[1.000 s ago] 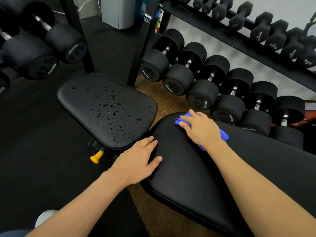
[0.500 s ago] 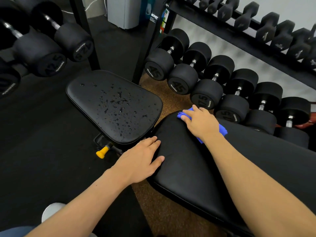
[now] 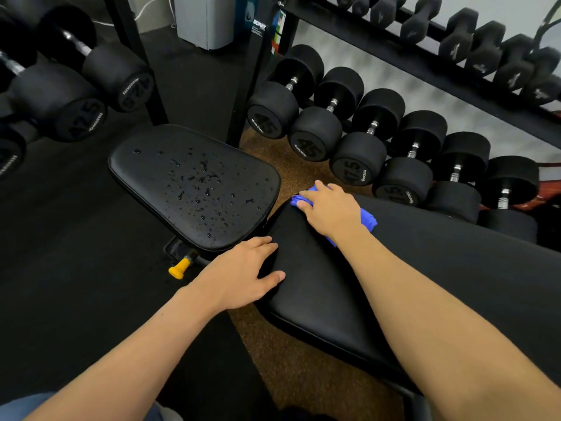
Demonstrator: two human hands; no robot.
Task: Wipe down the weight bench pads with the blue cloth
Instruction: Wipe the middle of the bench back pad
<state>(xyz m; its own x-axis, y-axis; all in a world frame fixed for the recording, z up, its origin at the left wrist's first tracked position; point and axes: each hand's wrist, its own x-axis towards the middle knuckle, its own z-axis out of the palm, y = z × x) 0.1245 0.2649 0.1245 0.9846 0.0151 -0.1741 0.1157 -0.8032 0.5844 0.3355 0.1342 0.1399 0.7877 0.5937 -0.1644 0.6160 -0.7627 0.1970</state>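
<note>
Right grip: flat, fingers nearly straight, palm down on the blue cloth. It presses the cloth, no pinch or wrap visible.

The cloth is bunched under the palm. Blue shows past the fingertips and again behind the wrist. It sits on the back pad, at the far corner of the pad's end that faces the seat pad.

Left grip: open and holding nothing. Fingers are spread on the near corner of that same back pad end, thumb lying on the top surface, fingertips at the end edge. The two grips are apart, with bare black pad between them.

The back pad surface looks dry where visible; the right forearm covers part of it. The seat pad is just beside the back pad's end, with a narrow gap. Water droplets are scattered over its middle and its half toward the back pad.

A yellow knob sticks out below the seat pad's near edge, just left of the left grip.

A row of black dumbbells is racked beyond the back pad's far edge, the readable ends marked 45 and 47.5. Smaller hex dumbbells are on the tier above. More dumbbells at far left read 42.5. Brown speckled floor shows under the back pad.
</note>
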